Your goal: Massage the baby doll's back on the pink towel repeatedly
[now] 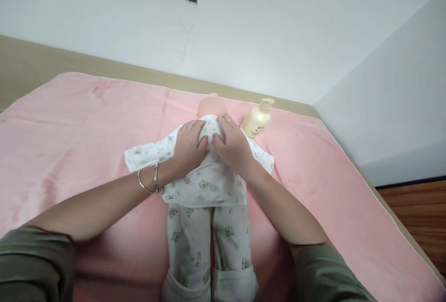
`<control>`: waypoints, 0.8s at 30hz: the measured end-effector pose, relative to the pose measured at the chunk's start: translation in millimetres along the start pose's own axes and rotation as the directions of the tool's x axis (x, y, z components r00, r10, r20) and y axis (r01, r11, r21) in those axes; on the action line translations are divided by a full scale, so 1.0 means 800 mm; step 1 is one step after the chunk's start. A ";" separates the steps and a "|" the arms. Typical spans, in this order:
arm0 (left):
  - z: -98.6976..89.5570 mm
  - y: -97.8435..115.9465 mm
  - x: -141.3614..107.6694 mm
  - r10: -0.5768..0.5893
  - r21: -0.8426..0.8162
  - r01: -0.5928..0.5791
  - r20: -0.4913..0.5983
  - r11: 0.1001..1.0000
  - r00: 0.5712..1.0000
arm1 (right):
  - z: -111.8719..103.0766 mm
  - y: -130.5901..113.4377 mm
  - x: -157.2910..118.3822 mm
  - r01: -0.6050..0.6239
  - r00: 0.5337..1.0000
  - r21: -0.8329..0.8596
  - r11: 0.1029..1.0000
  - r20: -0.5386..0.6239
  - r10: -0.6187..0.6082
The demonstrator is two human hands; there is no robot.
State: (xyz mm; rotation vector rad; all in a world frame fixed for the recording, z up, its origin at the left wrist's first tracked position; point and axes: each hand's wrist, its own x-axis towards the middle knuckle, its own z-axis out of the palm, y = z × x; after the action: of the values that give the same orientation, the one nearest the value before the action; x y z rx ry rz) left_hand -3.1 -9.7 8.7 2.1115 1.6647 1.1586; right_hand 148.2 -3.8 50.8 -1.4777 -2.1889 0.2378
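Pink blanket (83,144) under everything. Doll (211,195) along its middle, no face showing; head (212,105) at 12 o'clock, trouser legs (191,246) straight to 6, so long axis runs 12–6. Sleeves (149,154) splay toward about 8 and 4. Both hands on the upper torso: left hand (188,143) on the 9 o'clock side, right hand (236,144) on the 3; fingers (222,128) extended over the printed top (223,188), closed round nothing, thumbs apart across the midline. Looks like pressing or smoothing; best done with light, even weight, palms mirrored about the 12–6 line, head left free, cloth unrucked. Pump bottle (257,121) near the right hand, about 2 o'clock from the torso
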 end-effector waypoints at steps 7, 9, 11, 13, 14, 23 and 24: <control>-0.004 -0.003 0.011 -0.056 -0.039 0.058 0.046 0.998 0.997 | 0.005 -0.006 -0.005 0.134 0.987 -0.125 0.983 0.105 -0.121; -0.006 -0.010 0.018 -0.105 -0.085 0.108 0.033 0.991 0.994 | -0.005 -0.006 -0.005 0.181 0.966 -0.158 0.971 0.215 -0.145; -0.011 -0.015 0.024 -0.175 -0.160 0.171 -0.010 0.972 0.985 | -0.033 -0.005 -0.005 0.221 0.933 -0.168 0.961 0.323 -0.158; -0.018 -0.013 0.028 -0.244 -0.255 0.219 -0.068 0.942 0.967 | -0.072 0.001 -0.005 0.204 0.922 -0.132 0.970 0.359 -0.144; -0.021 -0.009 0.030 -0.266 -0.307 0.227 -0.094 0.924 0.959 | -0.092 0.007 -0.005 0.148 0.951 -0.094 0.984 0.287 -0.116; 0.000 0.112 0.101 -0.167 -0.832 0.473 0.443 0.290 0.881 | -0.146 0.090 0.019 -0.069 0.971 0.037 0.997 -0.226 0.076; 0.007 0.124 0.114 -0.130 -0.800 0.566 0.551 0.199 0.825 | -0.141 0.094 0.024 -0.062 0.976 0.019 0.998 -0.210 0.064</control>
State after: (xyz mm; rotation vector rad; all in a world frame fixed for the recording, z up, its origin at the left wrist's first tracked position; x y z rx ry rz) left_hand 77.5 39.8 104.5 0.9323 0.7568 1.0514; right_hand 258.9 29.6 123.6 -1.4945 -1.9721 0.1094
